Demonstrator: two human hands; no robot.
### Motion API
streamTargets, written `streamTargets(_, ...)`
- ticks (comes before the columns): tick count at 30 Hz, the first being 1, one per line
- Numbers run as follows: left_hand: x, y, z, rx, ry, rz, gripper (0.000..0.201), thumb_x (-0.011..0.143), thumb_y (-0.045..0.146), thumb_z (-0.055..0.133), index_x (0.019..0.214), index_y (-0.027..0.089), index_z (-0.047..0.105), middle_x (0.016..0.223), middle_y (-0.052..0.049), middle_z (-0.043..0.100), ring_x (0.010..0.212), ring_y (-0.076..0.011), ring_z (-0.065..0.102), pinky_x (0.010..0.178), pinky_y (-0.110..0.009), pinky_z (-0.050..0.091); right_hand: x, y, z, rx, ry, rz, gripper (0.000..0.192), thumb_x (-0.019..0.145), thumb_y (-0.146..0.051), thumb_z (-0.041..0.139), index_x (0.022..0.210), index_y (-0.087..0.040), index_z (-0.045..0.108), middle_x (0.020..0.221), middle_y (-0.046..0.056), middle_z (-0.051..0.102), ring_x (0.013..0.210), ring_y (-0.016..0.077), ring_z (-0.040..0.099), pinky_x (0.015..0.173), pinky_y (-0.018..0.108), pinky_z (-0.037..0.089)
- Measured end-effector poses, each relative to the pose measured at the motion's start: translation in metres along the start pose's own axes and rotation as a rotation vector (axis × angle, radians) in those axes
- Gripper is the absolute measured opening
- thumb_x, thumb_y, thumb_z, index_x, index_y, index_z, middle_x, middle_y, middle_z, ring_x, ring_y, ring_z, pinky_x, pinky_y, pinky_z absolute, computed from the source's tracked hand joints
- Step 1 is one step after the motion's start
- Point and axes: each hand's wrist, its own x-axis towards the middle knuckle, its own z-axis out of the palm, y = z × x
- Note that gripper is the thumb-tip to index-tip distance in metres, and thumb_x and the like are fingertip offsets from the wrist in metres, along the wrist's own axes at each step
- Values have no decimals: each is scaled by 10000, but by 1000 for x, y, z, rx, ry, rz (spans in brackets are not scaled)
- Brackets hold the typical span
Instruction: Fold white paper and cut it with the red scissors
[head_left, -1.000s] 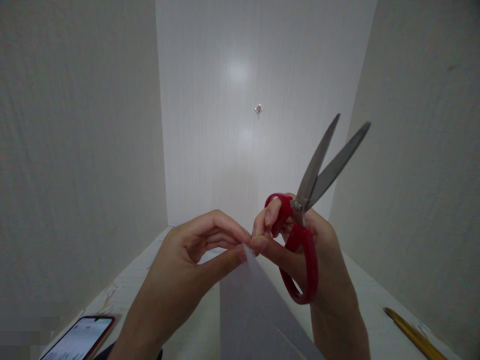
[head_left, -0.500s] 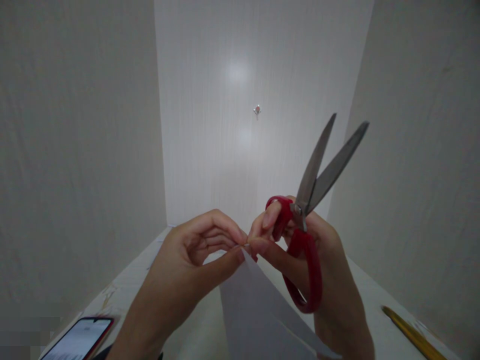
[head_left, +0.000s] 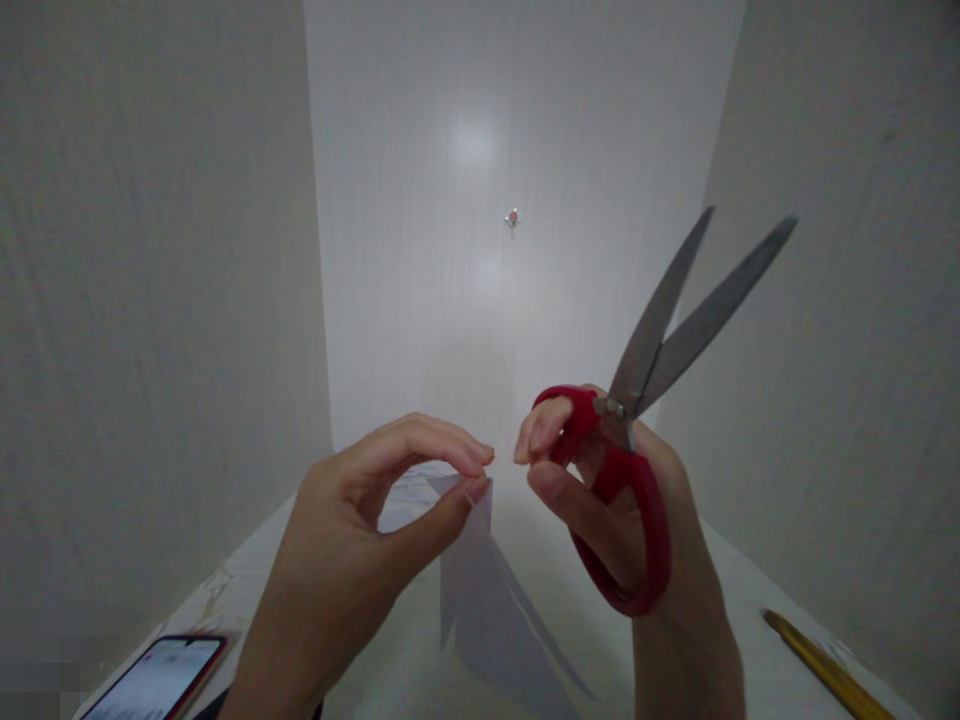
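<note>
My right hand (head_left: 622, 520) grips red-handled scissors (head_left: 637, 440), the steel blades spread apart and pointing up and to the right. My left hand (head_left: 375, 520) is just left of it, index finger and thumb parted by a small gap. A grey sheet of paper (head_left: 480, 590) hangs with its top corner by my left thumb tip and looks blurred. No finger is visibly pinching it. My right fingertips sit a short way from the paper, not touching it.
A phone (head_left: 150, 680) with a lit screen lies at the lower left of the white tabletop (head_left: 750, 620). A yellow pencil (head_left: 825, 670) lies at the lower right. White walls close in on the left, back and right.
Both hands were pinching the paper's top corner together. My right hand has pulled away to the right with the scissors, my left fingers have parted, and the paper has dropped lower.
</note>
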Motion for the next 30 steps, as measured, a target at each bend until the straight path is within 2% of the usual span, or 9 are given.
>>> streamTargets(4, 1, -2, -1, 36, 37, 48, 84, 772, 172, 693, 729, 245, 691, 872, 9, 690, 861, -142, 641, 787, -207, 492, 2, 9, -3, -319, 96, -102, 155, 815, -176, 639, 798, -212, 489, 736, -29, 460, 642, 124, 419, 578, 264, 355)
streamTargets(6, 2, -2, -1, 40, 65, 51, 78, 767, 183, 699, 717, 243, 694, 863, 7, 689, 848, -145, 641, 775, -212, 497, 4, 12, -5, -442, 84, -152, 193, 797, -196, 653, 815, -207, 461, 775, -16, 454, 680, 139, 416, 605, 277, 355)
streamTargets(9, 2, -1, 0, 33, 97, 20, 59, 765, 207, 702, 710, 229, 702, 841, -8, 697, 827, -165, 651, 744, -237, 511, 6, 13, -7, -550, -5, -177, 259, 770, -209, 673, 831, -208, 422, 819, 0, 456, 713, 153, 415, 631, 287, 365)
streamTargets(13, 3, 0, 1, 4, 125, -3, 45, 762, 203, 705, 723, 225, 711, 819, -3, 687, 826, -165, 649, 739, -241, 512, 6, 12, -12, -602, -129, -189, 294, 750, -205, 692, 803, -215, 402, 800, 2, 472, 698, 157, 420, 617, 287, 370)
streamTargets(18, 1, -3, -1, -33, 108, 44, 103, 770, 172, 700, 734, 269, 704, 808, 39, 669, 837, -135, 643, 796, -223, 493, 6, 15, -18, -657, -191, -186, 268, 751, -207, 697, 806, -211, 435, 822, 18, 508, 729, 168, 445, 628, 295, 371)
streamTargets(30, 1, -1, -1, 46, 142, 28, 163, 758, 158, 702, 710, 313, 713, 820, 54, 670, 743, -115, 604, 731, -184, 489, 6, 17, -15, -708, -230, -208, 244, 742, -143, 666, 796, -208, 437, 807, 19, 512, 725, 167, 436, 614, 286, 357)
